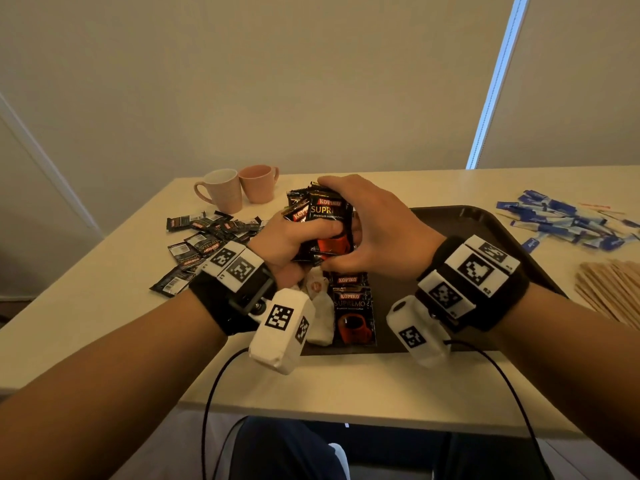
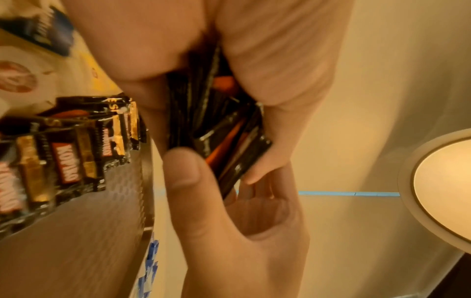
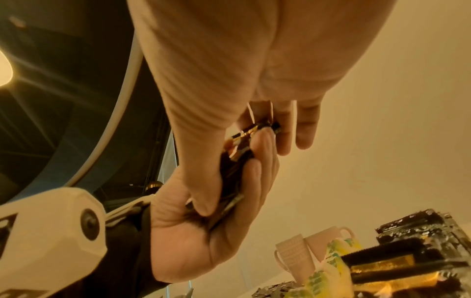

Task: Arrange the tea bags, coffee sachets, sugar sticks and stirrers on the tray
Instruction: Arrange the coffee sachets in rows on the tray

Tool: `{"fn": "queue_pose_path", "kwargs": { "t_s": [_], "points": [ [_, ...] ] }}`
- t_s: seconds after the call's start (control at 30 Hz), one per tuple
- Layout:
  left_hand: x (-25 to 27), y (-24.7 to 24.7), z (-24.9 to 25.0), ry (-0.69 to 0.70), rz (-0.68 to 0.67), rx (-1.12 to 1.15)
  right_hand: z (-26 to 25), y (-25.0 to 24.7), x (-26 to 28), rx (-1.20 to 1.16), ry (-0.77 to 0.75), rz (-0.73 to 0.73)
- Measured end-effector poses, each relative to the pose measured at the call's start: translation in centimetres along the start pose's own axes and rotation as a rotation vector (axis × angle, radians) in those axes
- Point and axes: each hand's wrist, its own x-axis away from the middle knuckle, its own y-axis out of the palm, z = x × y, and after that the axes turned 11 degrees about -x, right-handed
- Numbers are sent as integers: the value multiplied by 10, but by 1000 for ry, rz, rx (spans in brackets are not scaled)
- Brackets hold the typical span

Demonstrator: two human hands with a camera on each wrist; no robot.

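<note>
Black foil with an orange cup printed on it: a bundle of coffee sachets (image 1: 325, 226) stands upright between both hands, held in the air above the near-left part of the dark tray (image 1: 485, 230). The left hand (image 1: 287, 242) has its grip curled round the lower half of the bundle, thumb across the front sachet. The right hand (image 1: 377, 226) closes on it from the other side, fingers over the top edge and thumb under the bottom.

The step, as I judge it, is squaring the bundle before laying it down. To do it well, keep the left hold loose enough for the sachets to slide, tap the top edges level with the right fingers, then lower the pack flat beside the sachets already on the tray (image 1: 353, 313).

The bundle's long axis runs roughly vertical, tilted slightly toward the left, with the printed brand end up and its face toward the person.

Farther out, loose sachets (image 1: 201, 247) lie scattered on the desk (image 1: 104, 306) to the left, two pink mugs (image 1: 239, 188) stand behind, and sugar sticks (image 1: 568, 223) and wooden stirrers (image 1: 609, 289) wait to the right.
</note>
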Motion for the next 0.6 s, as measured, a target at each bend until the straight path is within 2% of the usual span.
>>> {"fn": "queue_pose_path", "kwargs": {
  "t_s": [0.13,0.23,0.33,0.43,0.6],
  "points": [
    [-14,-5,8,-45,-24,50,13,-9,-17,74,-7,14],
    [-27,-15,11,-84,16,17,21,-13,-28,79,10,-28],
    [-38,-24,15,-125,53,-22,27,-17,-34,-168,196,-11],
    [-43,-30,16,-134,57,-33,42,-13,-39,-400,392,153],
    [-49,-39,10,-107,-36,-80,53,-6,-47,-614,514,242]
  ]
}}
